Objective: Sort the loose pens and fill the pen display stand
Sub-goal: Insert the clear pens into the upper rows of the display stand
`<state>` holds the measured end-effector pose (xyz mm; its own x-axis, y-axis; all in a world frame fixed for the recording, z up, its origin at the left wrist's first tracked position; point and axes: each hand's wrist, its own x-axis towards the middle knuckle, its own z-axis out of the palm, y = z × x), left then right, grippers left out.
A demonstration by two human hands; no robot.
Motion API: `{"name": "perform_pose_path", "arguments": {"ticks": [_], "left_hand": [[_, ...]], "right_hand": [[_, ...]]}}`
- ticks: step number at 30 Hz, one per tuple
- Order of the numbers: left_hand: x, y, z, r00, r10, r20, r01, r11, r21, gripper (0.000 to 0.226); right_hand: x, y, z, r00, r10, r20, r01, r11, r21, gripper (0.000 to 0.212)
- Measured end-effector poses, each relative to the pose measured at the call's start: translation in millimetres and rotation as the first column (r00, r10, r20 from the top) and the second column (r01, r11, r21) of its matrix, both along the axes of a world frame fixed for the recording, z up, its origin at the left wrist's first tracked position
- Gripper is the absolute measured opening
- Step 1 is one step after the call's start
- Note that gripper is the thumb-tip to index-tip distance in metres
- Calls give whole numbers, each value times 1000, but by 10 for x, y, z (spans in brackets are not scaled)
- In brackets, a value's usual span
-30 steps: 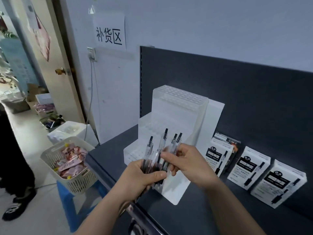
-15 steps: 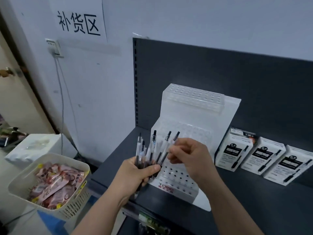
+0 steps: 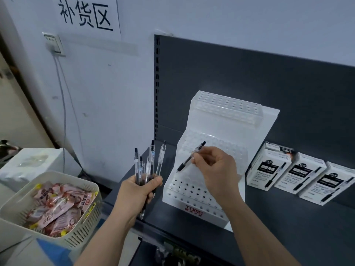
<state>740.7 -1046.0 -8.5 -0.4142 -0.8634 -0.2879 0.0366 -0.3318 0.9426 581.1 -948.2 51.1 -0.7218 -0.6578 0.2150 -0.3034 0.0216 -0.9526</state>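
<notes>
1. Left grip [image 3: 141,191] is clenched round a bundle of pens [image 3: 148,166], with clickers fanned toward 12 o'clock and tips poking out below the fist. It seems wise to keep it parked at 9 o'clock of the pen display stand [image 3: 226,106], so the fan does not foul the holes.
2. Over the middle tier, the right grip [image 3: 217,169] pinches a single pen [image 3: 189,160] by its clear barrel. The pen slants, its clicker toward 1 o'clock and its dark rubber nose toward 7 o'clock.
3. To seat it well, I judge the pen should be swung upright, nose down, lined over one hole and lowered straight. A slanted entry would likely catch on the rim.
4. Frosted white plastic, the stand has three stepped tiers dotted with holes, and no pen shows in any of them. It stands on the dark shelf [image 3: 317,227], against the back panel.
5. Pens in hand have clear barrels and mostly dark clickers.
6. At 3 o'clock of the stand, pen boxes [image 3: 301,173] sit in a row.
</notes>
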Motion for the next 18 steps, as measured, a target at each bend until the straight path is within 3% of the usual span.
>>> {"name": "perform_pose_path", "arguments": {"ticks": [3, 13, 18], "left_hand": [[20, -51, 32, 1000, -23, -2, 23, 1000, -4, 22], [-252, -362, 469, 993, -107, -45, 101, 987, -125, 15], [-383, -428, 591, 990, -130, -54, 121, 980, -157, 13]], "right_hand": [[43, -52, 11, 999, -29, -25, 29, 1000, 8, 12], [-198, -241, 671, 966, -224, -126, 197, 960, -198, 7], [-366, -474, 707, 927, -224, -300, 216, 975, -60, 13]]}}
